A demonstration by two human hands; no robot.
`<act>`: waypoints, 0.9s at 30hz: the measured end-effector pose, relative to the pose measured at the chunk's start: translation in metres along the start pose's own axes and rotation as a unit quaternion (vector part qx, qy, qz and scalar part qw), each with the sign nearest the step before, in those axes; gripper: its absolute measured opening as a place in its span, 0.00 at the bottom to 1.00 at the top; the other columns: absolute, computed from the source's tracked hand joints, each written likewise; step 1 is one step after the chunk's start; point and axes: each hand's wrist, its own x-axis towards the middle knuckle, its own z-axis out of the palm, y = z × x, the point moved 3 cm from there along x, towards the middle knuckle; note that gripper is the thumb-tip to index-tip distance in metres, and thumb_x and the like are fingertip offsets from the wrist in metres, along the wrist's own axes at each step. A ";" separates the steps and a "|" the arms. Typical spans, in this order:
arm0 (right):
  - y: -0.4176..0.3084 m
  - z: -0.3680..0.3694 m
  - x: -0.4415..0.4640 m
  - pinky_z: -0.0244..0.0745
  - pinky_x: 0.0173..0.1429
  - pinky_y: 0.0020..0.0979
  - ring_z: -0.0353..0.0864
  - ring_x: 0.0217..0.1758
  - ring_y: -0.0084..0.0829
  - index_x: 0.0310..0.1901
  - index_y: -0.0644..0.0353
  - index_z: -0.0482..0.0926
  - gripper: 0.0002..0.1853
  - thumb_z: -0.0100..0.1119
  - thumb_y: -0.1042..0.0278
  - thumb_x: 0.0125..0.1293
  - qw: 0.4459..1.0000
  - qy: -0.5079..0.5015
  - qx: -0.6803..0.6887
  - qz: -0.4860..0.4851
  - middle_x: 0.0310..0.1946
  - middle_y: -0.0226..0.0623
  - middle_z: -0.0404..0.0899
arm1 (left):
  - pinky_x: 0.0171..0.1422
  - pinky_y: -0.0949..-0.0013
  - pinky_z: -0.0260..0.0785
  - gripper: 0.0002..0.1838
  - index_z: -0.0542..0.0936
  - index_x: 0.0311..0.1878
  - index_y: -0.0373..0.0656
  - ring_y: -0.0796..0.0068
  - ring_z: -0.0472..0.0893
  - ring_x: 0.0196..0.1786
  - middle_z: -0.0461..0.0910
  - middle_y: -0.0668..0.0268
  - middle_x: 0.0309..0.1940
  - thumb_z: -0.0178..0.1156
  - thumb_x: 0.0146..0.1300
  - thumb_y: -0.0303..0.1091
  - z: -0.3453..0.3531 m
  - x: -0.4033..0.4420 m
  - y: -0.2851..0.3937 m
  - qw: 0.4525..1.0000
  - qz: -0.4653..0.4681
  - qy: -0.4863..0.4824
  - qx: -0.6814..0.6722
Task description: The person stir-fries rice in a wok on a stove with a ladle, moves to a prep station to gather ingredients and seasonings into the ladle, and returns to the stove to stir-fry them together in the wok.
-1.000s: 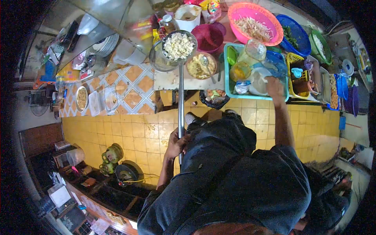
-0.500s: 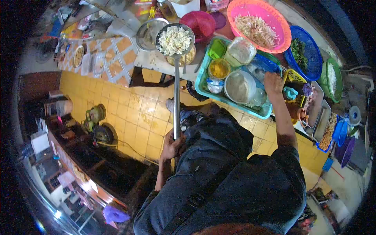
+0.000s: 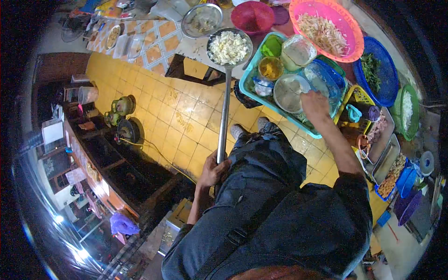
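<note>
My left hand (image 3: 213,170) is closed around the lower end of a long-handled metal ladle (image 3: 224,116). Its bowl, heaped with white rice (image 3: 228,48) flecked with yellow, is held out ahead of me. Over the right edge of a round tub of whitish contents (image 3: 290,92) is my right hand (image 3: 316,107), fingers drawn together; whatever they may hold is hidden. That tub sits in a turquoise tray (image 3: 282,115), along with a jar of orange-yellow contents (image 3: 270,68), a clear pale-filled container (image 3: 298,52) and a blue container (image 3: 337,78).
Behind the tray stands a pink basin (image 3: 346,27) of shredded pale vegetable. Blue (image 3: 389,70) and green (image 3: 409,126) baskets are to the right. A metal bowl (image 3: 189,18) and a dark pink basket (image 3: 252,17) line the counter. Yellow tiles (image 3: 186,109) cover the floor; gas cylinders (image 3: 123,105) stand left.
My right hand has shifted from the blue container toward the round tub. The ladle remains in my left hand. The whole view has shifted, showing both shoes.
</note>
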 end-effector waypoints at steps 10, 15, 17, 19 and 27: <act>-0.019 0.024 0.020 0.78 0.39 0.37 0.81 0.39 0.42 0.34 0.59 0.81 0.10 0.50 0.69 0.56 0.998 0.036 -0.017 0.044 0.36 0.44 0.80 | 0.40 0.75 0.62 0.11 0.68 0.37 0.40 0.80 0.67 0.34 0.67 0.71 0.28 0.58 0.53 0.31 -0.013 -0.022 -0.033 0.998 0.012 -0.042 -0.044; -0.015 0.076 0.060 0.76 0.41 0.41 0.80 0.40 0.43 0.33 0.59 0.81 0.10 0.49 0.69 0.56 0.998 0.044 0.016 0.045 0.35 0.47 0.79 | 0.45 0.74 0.61 0.19 0.69 0.46 0.37 0.78 0.67 0.37 0.68 0.69 0.32 0.59 0.53 0.35 -0.022 -0.021 -0.033 0.994 -0.006 -0.087 0.060; -0.016 0.085 0.057 0.76 0.42 0.42 0.80 0.41 0.44 0.34 0.58 0.81 0.10 0.49 0.67 0.57 0.997 0.054 0.029 0.052 0.35 0.47 0.79 | 0.47 0.74 0.61 0.21 0.69 0.49 0.37 0.78 0.68 0.39 0.69 0.68 0.34 0.59 0.53 0.35 -0.022 -0.025 -0.029 0.994 0.007 -0.083 0.071; -0.021 0.056 0.029 0.74 0.44 0.42 0.79 0.40 0.45 0.37 0.52 0.81 0.10 0.50 0.66 0.58 0.999 0.013 0.052 0.002 0.35 0.47 0.79 | 0.49 0.73 0.61 0.23 0.68 0.51 0.36 0.77 0.69 0.40 0.71 0.67 0.36 0.59 0.54 0.35 -0.023 -0.026 -0.024 0.994 0.013 -0.079 0.081; -0.001 0.041 -0.009 0.73 0.48 0.42 0.78 0.41 0.45 0.39 0.49 0.82 0.11 0.51 0.65 0.55 0.980 0.025 0.197 0.007 0.40 0.43 0.78 | 0.50 0.69 0.63 0.23 0.69 0.52 0.35 0.74 0.71 0.44 0.75 0.62 0.40 0.58 0.55 0.36 -0.032 -0.022 -0.033 0.986 0.011 -0.119 0.118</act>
